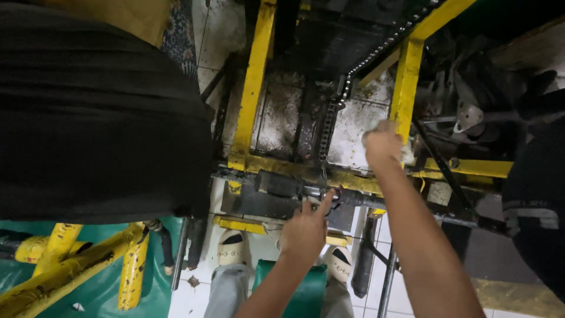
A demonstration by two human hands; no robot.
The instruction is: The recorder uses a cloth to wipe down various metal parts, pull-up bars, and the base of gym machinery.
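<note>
My left hand (305, 228) reaches forward, and its thumb and forefinger pinch a dark greasy shaft (353, 198) that runs across the front of a yellow metal frame (254, 88). My right hand (382, 144) is closed in a fist at the foot of the yellow upright post (407, 82), where it meets the cross beam (465, 167). Something pale shows beside its knuckles; I cannot tell what. A drive chain (329, 126) runs from the shaft up into the dark frame.
A large black mass (100, 118) fills the left side. Loose yellow tubes (70, 265) lie on a green sheet (100, 291) at lower left. My feet in pale sandals (231, 247) stand on white tiles beside a green stool (306, 294). Dark machine parts (471, 112) crowd the right.
</note>
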